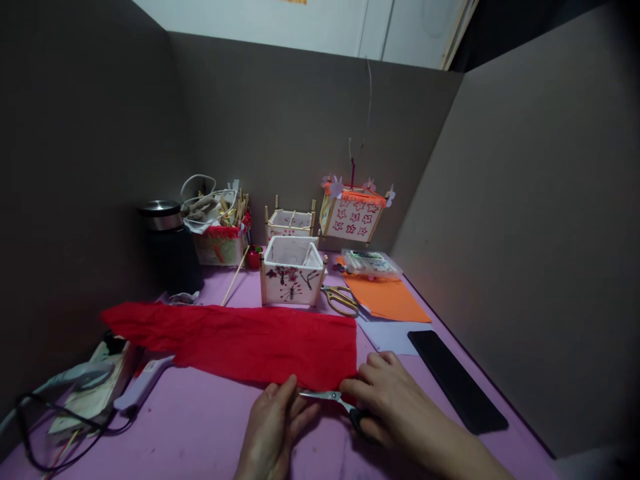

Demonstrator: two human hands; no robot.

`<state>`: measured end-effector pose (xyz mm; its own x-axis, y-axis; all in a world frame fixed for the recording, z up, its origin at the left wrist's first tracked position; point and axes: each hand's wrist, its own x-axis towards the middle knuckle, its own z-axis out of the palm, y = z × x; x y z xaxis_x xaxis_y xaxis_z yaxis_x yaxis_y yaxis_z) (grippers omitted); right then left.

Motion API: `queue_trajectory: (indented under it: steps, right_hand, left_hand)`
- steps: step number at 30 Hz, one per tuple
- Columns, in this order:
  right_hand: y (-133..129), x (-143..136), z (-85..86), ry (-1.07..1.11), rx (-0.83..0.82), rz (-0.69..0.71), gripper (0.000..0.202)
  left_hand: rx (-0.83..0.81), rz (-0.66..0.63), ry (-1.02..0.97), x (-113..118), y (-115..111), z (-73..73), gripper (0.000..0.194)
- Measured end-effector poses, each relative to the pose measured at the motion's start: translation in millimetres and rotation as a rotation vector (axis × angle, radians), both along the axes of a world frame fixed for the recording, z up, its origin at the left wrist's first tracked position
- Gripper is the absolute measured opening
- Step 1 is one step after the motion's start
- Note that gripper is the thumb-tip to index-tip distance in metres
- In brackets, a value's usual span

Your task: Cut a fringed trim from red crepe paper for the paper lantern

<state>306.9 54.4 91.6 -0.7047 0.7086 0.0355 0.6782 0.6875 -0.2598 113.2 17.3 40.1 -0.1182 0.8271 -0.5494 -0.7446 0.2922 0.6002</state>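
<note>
A long red sheet [260, 340], thin and creased like cloth or crepe paper, lies across the table in front of me. My left hand [275, 423] pinches its near edge, thumb on top and fingers below. My right hand [387, 400] grips a pair of scissors [330, 396] by the black handle. The blades point left along the sheet's near edge, close to my left fingertips. Part of the handle is hidden by the right hand, whose fingers lie by the sheet's near right corner.
Behind the sheet stand a white lantern box [293, 283] and gold-handled scissors [341, 300]. Orange paper [390, 300] and a black slab [455, 380] lie right. A decorated lantern [353, 217] hangs behind. Left are a black flask [173, 253], glue gun [143, 385] and power strip [95, 393].
</note>
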Motion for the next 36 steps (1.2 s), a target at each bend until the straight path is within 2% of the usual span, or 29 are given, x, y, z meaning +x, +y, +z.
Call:
queue_trajectory:
  steps: [3, 7, 13, 17, 21, 28, 36]
  right_hand:
    - [0.6, 1.8, -4.0, 0.031, -0.007, 0.009, 0.028]
    - [2.0, 5.0, -9.9, 0.071, 0.012, 0.024, 0.017]
    - [3.5, 7.6, -11.1, 0.073, 0.034, 0.031, 0.011]
    - [0.8, 5.7, -3.2, 0.050, -0.004, 0.029, 0.017]
    - [-0.3, 1.9, 2.4, 0.029, -0.039, 0.015, 0.028]
    - [5.2, -3.9, -9.5, 0.041, -0.004, 0.010, 0.026]
    - [6.9, -7.9, -11.7, 0.062, -0.017, 0.011, 0.022]
  left_hand:
    - [-0.017, 0.005, 0.007, 0.0, -1.0, -0.2, 0.026]
    - [-0.039, 0.011, 0.049, -0.3, -1.0, -1.5, 0.024]
    - [-0.064, -0.009, -0.006, -10.9, 1.7, 0.1, 0.012]
    - [-0.062, 0.009, 0.000, -16.4, 3.0, 1.5, 0.003]
    - [-0.065, 0.001, 0.010, -16.1, 4.2, 2.3, 0.002]
    - [-0.038, -0.011, 0.005, -14.7, 2.5, 0.7, 0.006]
    - [-0.059, -0.001, -0.011, -15.6, 2.4, 1.5, 0.003]
